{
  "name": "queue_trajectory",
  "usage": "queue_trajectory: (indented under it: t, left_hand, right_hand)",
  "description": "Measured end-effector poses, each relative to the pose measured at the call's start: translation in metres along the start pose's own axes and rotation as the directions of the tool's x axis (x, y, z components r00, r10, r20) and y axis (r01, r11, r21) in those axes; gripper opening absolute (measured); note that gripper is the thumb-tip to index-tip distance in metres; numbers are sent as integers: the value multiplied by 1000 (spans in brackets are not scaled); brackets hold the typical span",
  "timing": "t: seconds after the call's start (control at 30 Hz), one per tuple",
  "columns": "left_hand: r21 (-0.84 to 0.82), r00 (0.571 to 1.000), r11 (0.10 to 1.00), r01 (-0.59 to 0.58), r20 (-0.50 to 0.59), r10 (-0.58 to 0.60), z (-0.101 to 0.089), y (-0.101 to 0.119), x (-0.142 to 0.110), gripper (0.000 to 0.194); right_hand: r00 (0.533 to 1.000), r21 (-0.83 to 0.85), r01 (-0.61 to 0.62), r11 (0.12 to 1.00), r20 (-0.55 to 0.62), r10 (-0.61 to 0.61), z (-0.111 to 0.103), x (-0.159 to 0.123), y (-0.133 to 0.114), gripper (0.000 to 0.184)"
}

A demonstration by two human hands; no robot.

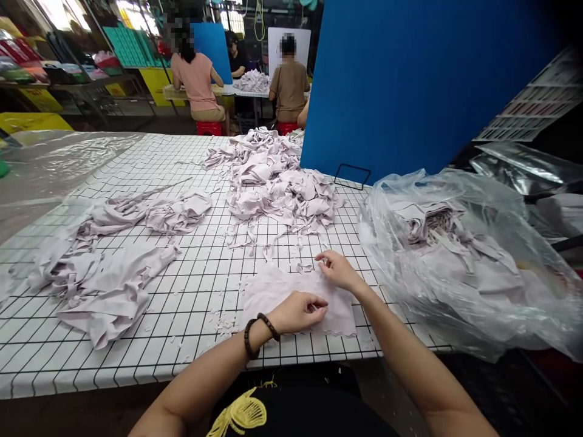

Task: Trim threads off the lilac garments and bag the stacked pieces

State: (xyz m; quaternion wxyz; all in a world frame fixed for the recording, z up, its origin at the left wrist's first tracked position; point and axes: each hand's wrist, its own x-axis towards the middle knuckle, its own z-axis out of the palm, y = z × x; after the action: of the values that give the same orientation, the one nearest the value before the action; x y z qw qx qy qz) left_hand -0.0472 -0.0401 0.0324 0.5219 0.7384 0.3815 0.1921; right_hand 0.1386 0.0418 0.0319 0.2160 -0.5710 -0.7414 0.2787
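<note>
Pale pink, flat fabric panel: beneath the fingers, long axis left-to-right.
Left hand: fingers curled close over centre, grip cannot be determined. Right hand: fingers slightly apart, nearer far edge. Panel lies on white, black-gridded tabletop.

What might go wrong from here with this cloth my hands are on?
The loose scraps beside the flat cloth could cling to it or get caught underneath. The beaded bracelet above your left hand might snag the fabric. The bulging plastic bag sits near the table's front edge and may slip.
</note>
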Motion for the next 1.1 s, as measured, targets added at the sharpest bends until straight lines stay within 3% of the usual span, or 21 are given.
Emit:
queue_trajectory:
  t: [0.1, 0.2, 0.27, 0.4, 0.47, 0.53, 0.6, 0.7, 0.77, 0.83, 0.9, 1.0, 1.1]
  left_hand:
    - [-88, 997, 995, 48, 67, -43, 3, -19, 16, 35]
    - [-148, 997, 988, 44, 77, -33, 3, -29, 17, 31]
    - [-149, 998, 989, 16, 62, -7, 2, -29, 16, 29]
    - [-108, 998, 994, 23, 55, -18, 0, -25, 16, 30]
    - [-87, 997, 995, 48, 66, -42, -1, -24, 17, 32]
    - [-87, 995, 994, 62, 81, -55, -2, -24, 20, 35]
    - [-101, 994, 993, 66, 95, -56, -4, -24, 22, 37]
    - [-110, 993, 992, 65, 109, -53, -5, -24, 23, 37]
    - [-106, 992, 992, 69, 111, -57, -5, -24, 23, 37]
    - [-103, 992, 992, 76, 110, -65, -4, -24, 23, 37]
    - [-110, 992, 991, 82, 108, -70, -4, -24, 23, 37]
    - [-134, 993, 988, 80, 100, -66, -3, -26, 23, 38]
    - [-157, 992, 984, 88, 109, -71, -3, -29, 24, 39]
  right_hand:
    - [990, -73, 54, 996, 131, -44, 14, 25, -8, 22]
    - [950, -127, 154, 980, 291, -112, 22, 39, -12, 22]
    - [938, -164, 194, 967, 321, -133, 20, 47, -9, 16]
    - [995, -178, -6, 984, 98, 24, 2, 66, 14, 14]
    - [990, -165, -138, 977, -26, 136, -10, 70, 26, 16]
    - [978, -143, -194, 970, -106, 180, -17, 68, 30, 17]
    - [986, -88, -144, 986, -95, 135, -18, 60, 25, 17]
    - [990, -34, 98, 995, 109, -94, -8, 46, 7, 24]
    - [934, -76, 237, 969, 291, -205, -1, 42, -4, 33]
    - [873, -165, 317, 934, 436, -220, 3, 43, -9, 34]
    - [838, -246, 361, 900, 509, -197, 2, 47, -9, 26]
    - [837, -260, 377, 889, 506, -207, -5, 56, -2, 18]
    - [922, -166, 271, 948, 326, -207, -16, 67, 14, 19]
